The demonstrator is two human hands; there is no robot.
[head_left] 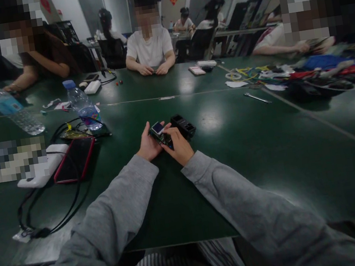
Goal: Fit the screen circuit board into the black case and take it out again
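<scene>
Between my two hands is a small circuit board with a little screen (157, 128), raised just above the green table (236, 168). My left hand (148, 145) cups it from the left side, palm turned up and fingers partly hidden behind it. The fingers of my right hand (179, 145) are bent and pinch the board's right lower edge. Right behind my right hand a black plastic housing (183, 126) with openings in it rests on the table. Grey sleeves cover both my forearms.
On the left stand two water bottles (84, 107) (13, 108), with a red-edged phone (75, 160), a white power bank (41, 169) and black cables (75, 206). A wrench (257, 98) and a heap of cables (251, 73) lie right. A person (149, 44) sits opposite.
</scene>
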